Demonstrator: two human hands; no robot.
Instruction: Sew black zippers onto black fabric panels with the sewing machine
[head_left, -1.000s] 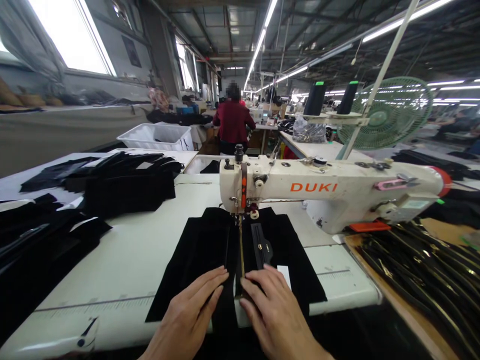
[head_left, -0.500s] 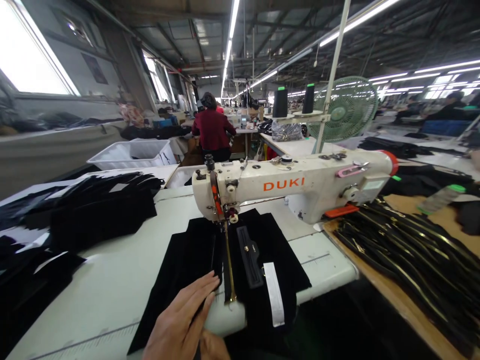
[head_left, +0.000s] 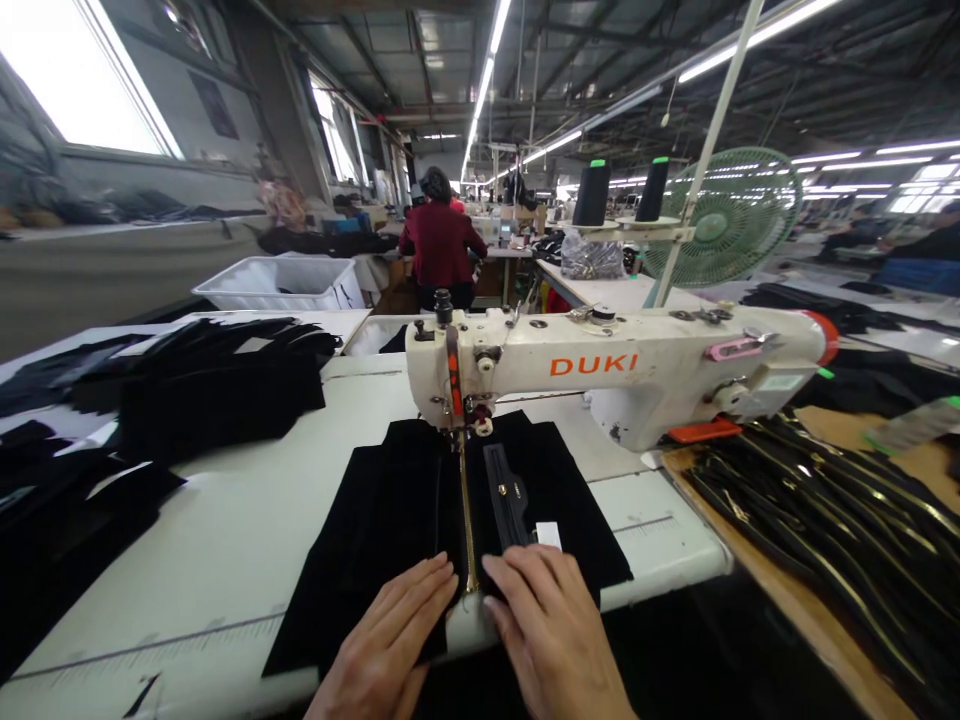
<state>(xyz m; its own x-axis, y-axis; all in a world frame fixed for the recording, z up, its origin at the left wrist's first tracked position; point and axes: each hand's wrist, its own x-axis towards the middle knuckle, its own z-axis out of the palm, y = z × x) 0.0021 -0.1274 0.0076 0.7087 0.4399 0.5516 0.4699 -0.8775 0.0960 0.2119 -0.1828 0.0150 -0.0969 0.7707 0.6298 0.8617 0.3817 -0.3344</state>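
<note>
Black fabric (head_left: 382,520) lies under the head of a white sewing machine (head_left: 525,362) marked DUKI. Down its middle runs a gold-toothed zipper (head_left: 468,520), its far end at the needle area. My left hand (head_left: 394,625) rests on the fabric just left of the zipper's near end, fingers stretched out together. On the other side, my right hand (head_left: 551,620) lies with extended fingers on the fabric, thumb apart. A dark patch with a small gold fitting (head_left: 506,495) is right of the zipper. Beside it, a white strip (head_left: 548,535) is partly covered by my right hand.
Black fabric stacks (head_left: 217,390) lie on the left. Several gold-toothed zippers (head_left: 810,510) fill a wooden-edged board at the right. A white bin (head_left: 277,285), a person in a dark red top (head_left: 442,245), thread cones (head_left: 592,195) and a green fan (head_left: 724,220) stand beyond.
My right hand has come onto the fabric right of the zipper, over most of the white strip. My left hand stays beside the zipper. The view has turned slightly left.
</note>
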